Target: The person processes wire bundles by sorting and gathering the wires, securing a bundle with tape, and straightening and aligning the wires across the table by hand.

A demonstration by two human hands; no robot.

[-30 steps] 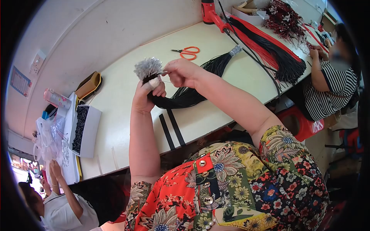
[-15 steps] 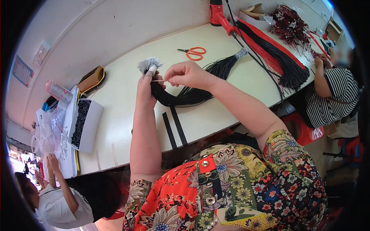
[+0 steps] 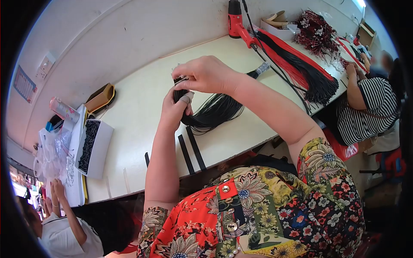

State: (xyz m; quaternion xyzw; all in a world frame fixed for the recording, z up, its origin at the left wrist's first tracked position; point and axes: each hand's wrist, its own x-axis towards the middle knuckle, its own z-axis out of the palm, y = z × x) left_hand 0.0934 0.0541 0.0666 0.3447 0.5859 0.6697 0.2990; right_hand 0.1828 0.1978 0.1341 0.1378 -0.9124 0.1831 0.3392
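A bundle of black wires (image 3: 219,109) curves across the table, its far end wrapped in clear plastic (image 3: 262,68). My left hand (image 3: 174,109) is closed around the bundle near its other end. Over that end, my right hand (image 3: 204,74) is curled with its fingers and thumb gripping the wires just above my left hand. Only a little of the pale wire tips shows behind my right fingers. The thin pale band is too small or hidden to make out.
A red heat gun (image 3: 239,26) stands at the back, beside red and black wire bundles (image 3: 301,69). Black strips (image 3: 189,148) lie near the front edge. Leftward is a white box of small black parts (image 3: 101,144). Co-workers sit at left (image 3: 71,232) and right (image 3: 365,103).
My right hand has moved from pulling a thin pale band beside the bundle to gripping its top end. My left hand has shifted down and right. The orange-handled scissors are now hidden.
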